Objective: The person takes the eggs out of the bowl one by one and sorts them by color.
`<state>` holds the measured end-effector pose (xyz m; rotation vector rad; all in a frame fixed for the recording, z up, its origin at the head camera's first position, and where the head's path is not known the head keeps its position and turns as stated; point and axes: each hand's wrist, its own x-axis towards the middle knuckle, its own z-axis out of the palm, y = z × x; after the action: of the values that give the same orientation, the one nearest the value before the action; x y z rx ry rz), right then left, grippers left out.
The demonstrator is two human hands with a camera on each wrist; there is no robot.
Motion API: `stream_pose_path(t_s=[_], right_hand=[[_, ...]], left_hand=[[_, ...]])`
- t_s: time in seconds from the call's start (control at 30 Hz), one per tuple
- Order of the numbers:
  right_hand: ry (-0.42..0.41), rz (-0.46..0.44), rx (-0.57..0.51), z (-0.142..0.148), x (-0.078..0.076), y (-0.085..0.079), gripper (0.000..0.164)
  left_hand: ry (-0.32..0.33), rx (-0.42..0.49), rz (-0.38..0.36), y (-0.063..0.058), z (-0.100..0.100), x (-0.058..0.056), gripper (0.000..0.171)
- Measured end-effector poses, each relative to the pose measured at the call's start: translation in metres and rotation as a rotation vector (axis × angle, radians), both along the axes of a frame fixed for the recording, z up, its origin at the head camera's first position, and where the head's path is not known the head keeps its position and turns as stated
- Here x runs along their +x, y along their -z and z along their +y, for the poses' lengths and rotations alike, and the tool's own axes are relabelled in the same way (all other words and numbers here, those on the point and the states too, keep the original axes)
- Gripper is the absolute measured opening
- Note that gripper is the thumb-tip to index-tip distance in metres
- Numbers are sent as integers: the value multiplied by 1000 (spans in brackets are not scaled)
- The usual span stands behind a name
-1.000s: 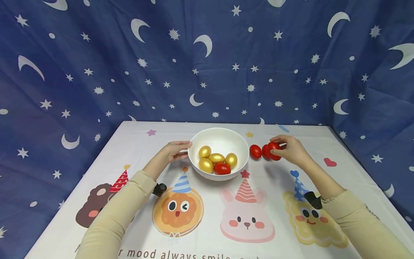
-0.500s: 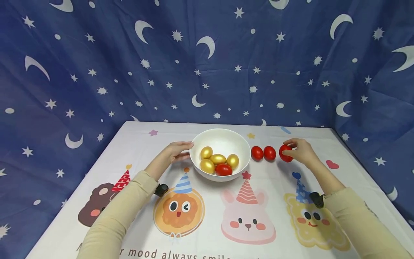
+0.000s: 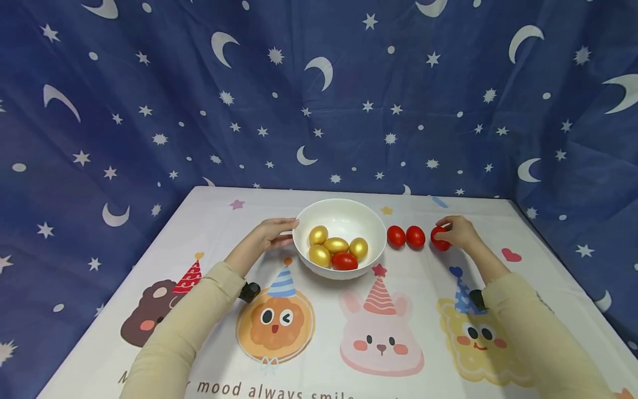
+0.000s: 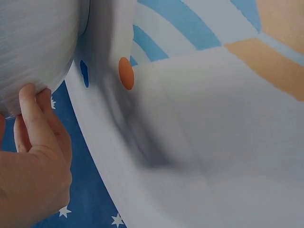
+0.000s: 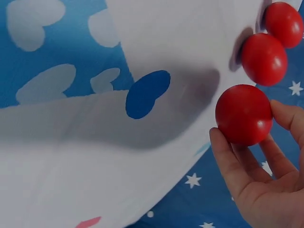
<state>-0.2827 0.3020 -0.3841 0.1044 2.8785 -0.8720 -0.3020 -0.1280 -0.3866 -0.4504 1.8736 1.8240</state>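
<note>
My right hand point(image 3: 461, 231) pinches a glossy red egg point(image 3: 440, 241) between thumb and fingers, at the right end of a row. In the right wrist view, the fingertips sit around the sides of this red egg point(image 5: 243, 115). Two more red eggs point(image 3: 396, 236) point(image 3: 416, 237) lie to its left on the table. At centre stands a white bowl point(image 3: 344, 215) holding several gold eggs point(image 3: 319, 256) and one red egg point(image 3: 344, 261). Extended fingers of my left hand point(image 3: 273, 233) touch the bowl's left outer side; the left wrist view shows fingertips against its wall.
A white cloth with printed cartoon figures covers the table point(image 3: 329, 310). Behind and at the sides hangs a dark blue curtain point(image 3: 349, 138) with moons and stars. A small dark device point(image 3: 249, 292) is at the left wrist, another point(image 3: 477, 300) at the right.
My right hand has carried the red egg rightward, apart from the other two, and lowered it slightly. The left hand stays at the bowl. The head view has shifted a little.
</note>
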Motion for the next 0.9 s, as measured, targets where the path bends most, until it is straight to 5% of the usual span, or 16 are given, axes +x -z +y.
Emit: stream_pose_path(t_s=[0.9], right_hand=[[14,-173,-38,-3,-22,7,45]], left_hand=[[-14,10,-17,-2,1,0,48]])
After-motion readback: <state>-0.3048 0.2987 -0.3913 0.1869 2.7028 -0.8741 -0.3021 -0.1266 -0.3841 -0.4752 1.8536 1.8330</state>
